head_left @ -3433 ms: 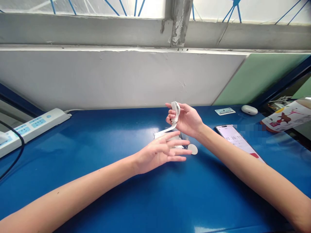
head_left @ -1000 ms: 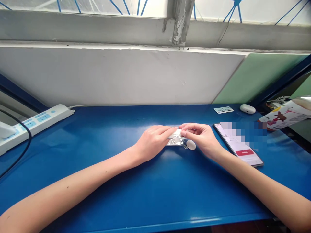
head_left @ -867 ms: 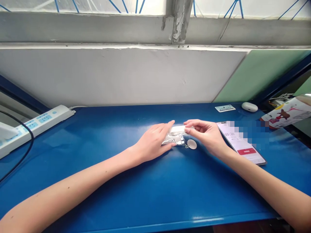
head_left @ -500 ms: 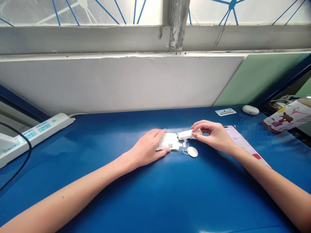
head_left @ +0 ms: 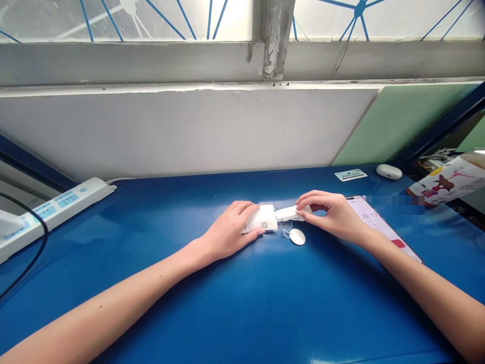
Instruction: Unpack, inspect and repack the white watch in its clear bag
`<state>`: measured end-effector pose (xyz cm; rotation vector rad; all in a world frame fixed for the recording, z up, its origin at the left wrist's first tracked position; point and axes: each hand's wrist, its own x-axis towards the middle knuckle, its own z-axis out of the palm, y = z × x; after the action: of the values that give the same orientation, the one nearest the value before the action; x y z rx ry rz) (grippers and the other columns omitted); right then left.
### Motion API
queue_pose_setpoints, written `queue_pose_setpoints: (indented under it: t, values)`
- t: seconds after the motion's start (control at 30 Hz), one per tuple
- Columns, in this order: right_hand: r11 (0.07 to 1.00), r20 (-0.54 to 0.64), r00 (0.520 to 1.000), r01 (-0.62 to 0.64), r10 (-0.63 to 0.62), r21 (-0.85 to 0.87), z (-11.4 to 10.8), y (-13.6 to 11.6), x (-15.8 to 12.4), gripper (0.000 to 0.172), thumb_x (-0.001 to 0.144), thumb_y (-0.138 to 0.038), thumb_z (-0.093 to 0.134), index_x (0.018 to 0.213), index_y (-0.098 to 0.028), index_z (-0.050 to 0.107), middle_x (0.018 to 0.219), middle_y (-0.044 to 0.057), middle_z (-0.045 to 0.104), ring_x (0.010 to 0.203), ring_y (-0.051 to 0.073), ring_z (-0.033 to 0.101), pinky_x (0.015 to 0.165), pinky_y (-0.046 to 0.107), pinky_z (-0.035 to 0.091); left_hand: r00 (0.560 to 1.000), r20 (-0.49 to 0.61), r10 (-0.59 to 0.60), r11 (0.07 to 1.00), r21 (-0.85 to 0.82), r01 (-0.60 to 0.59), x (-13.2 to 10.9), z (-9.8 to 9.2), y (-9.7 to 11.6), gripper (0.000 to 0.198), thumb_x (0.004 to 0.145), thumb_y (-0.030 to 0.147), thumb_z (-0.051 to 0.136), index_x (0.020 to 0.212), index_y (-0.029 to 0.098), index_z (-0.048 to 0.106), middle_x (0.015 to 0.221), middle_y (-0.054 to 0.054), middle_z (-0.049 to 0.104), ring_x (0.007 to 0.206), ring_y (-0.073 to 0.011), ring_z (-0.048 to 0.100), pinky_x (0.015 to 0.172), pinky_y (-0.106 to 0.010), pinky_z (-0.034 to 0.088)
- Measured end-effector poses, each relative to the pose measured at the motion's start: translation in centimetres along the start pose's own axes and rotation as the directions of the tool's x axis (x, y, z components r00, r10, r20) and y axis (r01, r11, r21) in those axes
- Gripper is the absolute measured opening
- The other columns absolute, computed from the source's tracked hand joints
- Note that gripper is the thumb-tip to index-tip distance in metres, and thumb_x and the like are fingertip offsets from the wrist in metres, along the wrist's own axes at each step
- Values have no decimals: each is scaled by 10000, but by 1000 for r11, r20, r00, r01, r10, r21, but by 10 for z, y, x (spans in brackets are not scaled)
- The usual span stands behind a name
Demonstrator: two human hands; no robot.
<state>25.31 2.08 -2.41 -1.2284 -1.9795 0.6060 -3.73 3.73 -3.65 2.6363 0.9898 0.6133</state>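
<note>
On the blue table [head_left: 235, 303] lies a small clear plastic bag with a white printed label [head_left: 264, 220]. My left hand [head_left: 229, 231] pinches its left end between thumb and fingers. My right hand [head_left: 333, 215] pinches a small folded white strip [head_left: 288, 213] at the bag's right end, where strip and bag meet. A white oval tag on a thin cord [head_left: 297, 236] rests just in front of the bag, touching neither hand.
A phone with a lit timer screen [head_left: 382, 227] lies right of my right hand. A white card [head_left: 350, 175] and a white earbud case [head_left: 389, 171] sit at the back right, a printed package [head_left: 447, 182] at the far right. A power strip [head_left: 49, 208] is at the left.
My right hand brought the white strip down from the air to the table. Both hands closed on the bag, and the strip now sits against the bag's right end.
</note>
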Motion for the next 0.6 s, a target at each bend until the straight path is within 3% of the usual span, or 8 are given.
queue_pose_setpoints:
  t: [0.13,0.3,0.47,0.6]
  values:
    - [999,11,1000,29,-28,-39,0,-4,-1,79,858,-259,671,828,-227,738,959,52,725,740,169,650,586,297,524,1000,-5,7,1000,2,-7,-1,1,1,478,975,433,545,1370,167,500,1344,-160,576,1247,-309,546,1037,-489,488]
    - [996,15,996,92,-91,-13,16,-10,-6,94,897,-257,636,877,-221,721,988,61,719,723,154,639,572,278,535,999,-24,30,1000,3,-30,-2,3,1,473,977,421,544,1356,141,509,1338,-176,577,1239,-310,552,1032,-480,495]
    - [967,21,978,210,-209,-147,24,-9,-10,93,912,-214,615,943,-212,703,994,71,733,846,196,698,746,338,584,999,-29,41,999,-10,-41,-1,3,1,479,957,425,577,1339,140,525,1318,-176,591,1222,-310,562,1012,-472,508]
    - [905,176,938,338,-300,-258,12,-5,-6,183,893,-241,648,1063,-234,715,1078,82,745,1063,270,680,913,421,561,999,-19,36,999,-8,-36,-1,1,2,469,955,427,580,1328,146,532,1321,-178,594,1221,-312,557,1014,-489,501]
